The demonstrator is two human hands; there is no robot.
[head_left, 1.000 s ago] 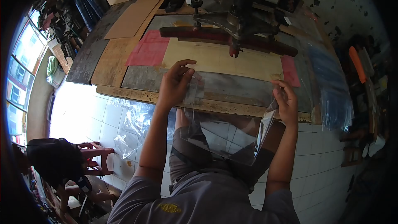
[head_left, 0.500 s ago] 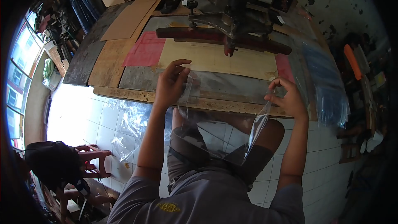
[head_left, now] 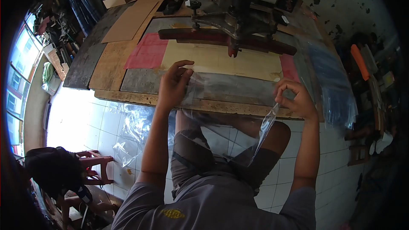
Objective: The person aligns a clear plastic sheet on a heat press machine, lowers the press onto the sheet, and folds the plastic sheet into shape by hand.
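A clear plastic sheet point(head_left: 226, 134) hangs between my two hands, drooping over the table's front edge and above my lap. My left hand point(head_left: 174, 84) pinches its left upper corner between thumb and fingers. At the right, my right hand point(head_left: 296, 98) grips the other upper corner, where the plastic is gathered into a shiny fold. Beyond the hands, a yellow sheet point(head_left: 221, 61) with red ends lies on the worktable point(head_left: 145, 80). Above it hangs the dark red bar point(head_left: 204, 36) of a press machine, apart from my hands.
A stack of bluish clear plastic point(head_left: 334, 83) drapes over the table's right side. Cardboard point(head_left: 128, 21) lies at the back left. Crumpled clear plastic point(head_left: 132, 132) is below the table's left front. A red stool point(head_left: 96, 166) with a black item on it stands lower left.
The right hand has shifted slightly, and the right fold of the plastic sheet hangs a little differently. The left hand keeps its pinch. The whole view has moved slightly.
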